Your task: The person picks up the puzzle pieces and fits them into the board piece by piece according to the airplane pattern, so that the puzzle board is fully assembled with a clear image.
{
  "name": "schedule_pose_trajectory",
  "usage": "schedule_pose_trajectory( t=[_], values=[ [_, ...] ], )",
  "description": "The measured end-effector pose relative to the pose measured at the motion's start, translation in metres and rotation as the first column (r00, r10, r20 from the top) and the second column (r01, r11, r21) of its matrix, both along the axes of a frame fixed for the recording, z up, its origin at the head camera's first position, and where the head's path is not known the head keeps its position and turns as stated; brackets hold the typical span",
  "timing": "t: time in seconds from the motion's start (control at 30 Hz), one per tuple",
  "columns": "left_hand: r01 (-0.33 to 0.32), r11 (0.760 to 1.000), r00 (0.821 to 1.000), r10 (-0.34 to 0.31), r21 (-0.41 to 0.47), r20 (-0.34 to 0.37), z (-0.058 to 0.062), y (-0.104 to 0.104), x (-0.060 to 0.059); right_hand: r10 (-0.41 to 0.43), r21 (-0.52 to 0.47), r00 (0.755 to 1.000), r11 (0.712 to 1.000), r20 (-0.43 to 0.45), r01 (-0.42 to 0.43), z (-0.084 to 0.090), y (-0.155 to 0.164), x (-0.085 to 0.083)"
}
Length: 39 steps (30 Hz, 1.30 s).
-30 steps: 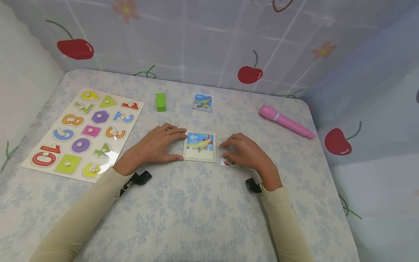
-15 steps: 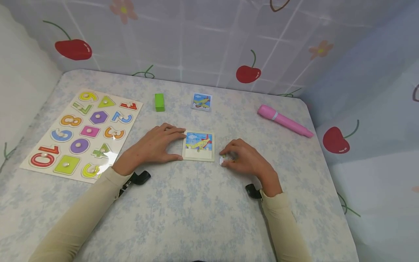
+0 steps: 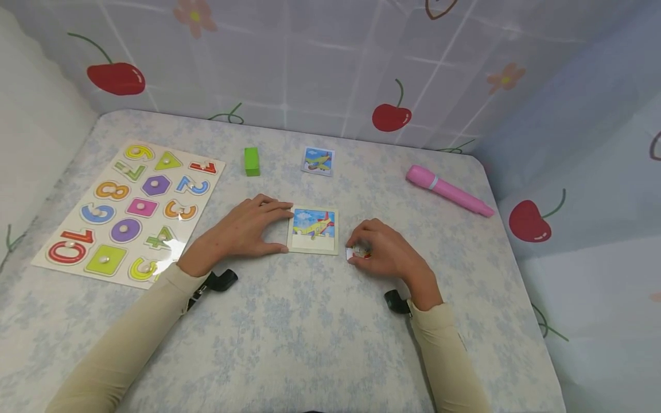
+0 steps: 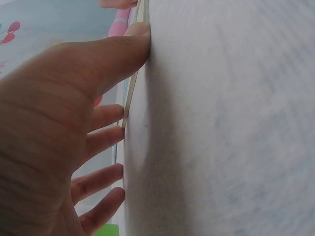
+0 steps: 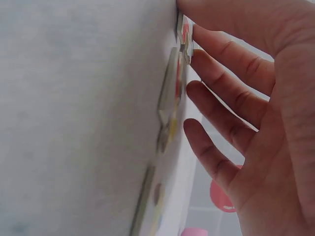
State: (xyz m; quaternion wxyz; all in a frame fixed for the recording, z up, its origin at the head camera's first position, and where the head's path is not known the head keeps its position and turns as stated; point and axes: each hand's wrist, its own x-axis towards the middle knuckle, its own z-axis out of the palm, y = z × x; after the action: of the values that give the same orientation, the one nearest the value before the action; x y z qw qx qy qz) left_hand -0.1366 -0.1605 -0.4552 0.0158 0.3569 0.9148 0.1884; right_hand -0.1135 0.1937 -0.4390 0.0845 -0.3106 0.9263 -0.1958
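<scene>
A small puzzle piece, white with a red mark, sits just off the lower right corner of the puzzle tray, low on the counter. The right hand pinches this piece between thumb and curled fingertips; the right wrist view shows it held at the thumb tip, the other fingers loosely fanned beside it. The tray lies to the left of the piece, close by with a narrow gap between them. Its lower strip is bare, its upper part filled with an aeroplane picture. That empty strip runs left to right, so the open slot lies up and to the left of the held piece.

The left hand is spread flat, thumb and forefinger pressing against the tray's left edge. The right hand is plainly the nearer to the piece.

Farther out on the floral cloth of the counter lie a small aeroplane card, a green block, a pink torch and, far left, a number board. Cherry-printed sheeting walls in the space.
</scene>
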Motion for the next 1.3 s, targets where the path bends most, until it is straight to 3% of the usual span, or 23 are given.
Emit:
schedule_pose_trajectory(
  t=[0.6,1.3],
  values=[
    [0.010,1.000,1.000,-0.010,-0.004,-0.006,0.002,0.000,0.001,0.074,-0.029,0.995,0.997,-0.067,-0.076,0.013,-0.030,-0.016],
    [0.013,1.000,1.000,-0.013,-0.001,-0.008,0.001,-0.002,0.001,0.178,0.015,0.975,0.984,-0.135,-0.178,0.002,-0.090,-0.025]
  ],
)
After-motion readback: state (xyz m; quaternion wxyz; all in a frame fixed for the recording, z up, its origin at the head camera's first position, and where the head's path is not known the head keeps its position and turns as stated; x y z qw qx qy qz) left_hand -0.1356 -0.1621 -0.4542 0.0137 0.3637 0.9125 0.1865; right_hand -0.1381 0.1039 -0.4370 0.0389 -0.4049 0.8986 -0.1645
